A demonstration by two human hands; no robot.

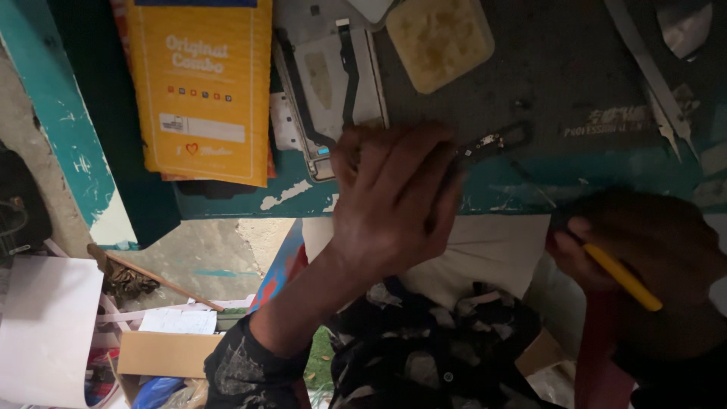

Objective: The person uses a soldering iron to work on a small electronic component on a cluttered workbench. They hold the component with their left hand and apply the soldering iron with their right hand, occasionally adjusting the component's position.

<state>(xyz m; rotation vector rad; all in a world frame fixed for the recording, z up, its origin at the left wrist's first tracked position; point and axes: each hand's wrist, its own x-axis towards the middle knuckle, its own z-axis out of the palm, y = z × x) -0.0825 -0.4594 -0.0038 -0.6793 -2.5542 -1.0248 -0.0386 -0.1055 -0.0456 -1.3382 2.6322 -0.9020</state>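
At the far left of the bench an orange-yellow packet (199, 87) is seen lying flat, and just right of it an opened phone frame (327, 91) with a dark ribbon strip is laid lengthwise, running from far to near. The left hand (394, 201) is placed at the near end of that frame, at the chipped teal bench edge (530, 185); its fingers are curled over and closed on a thin dark metal part (492, 142). This part is held with its long axis running left to right and slightly away, its free end projecting to the right of the fingers. Farther right and nearer, off the bench, the right hand (644, 257) is closed around a yellow tool (622, 277), whose shaft is slanted down to the right. The part is thus found up and to the left of the right hand, clearly apart from it; the left hand is the nearer one, already touching it.
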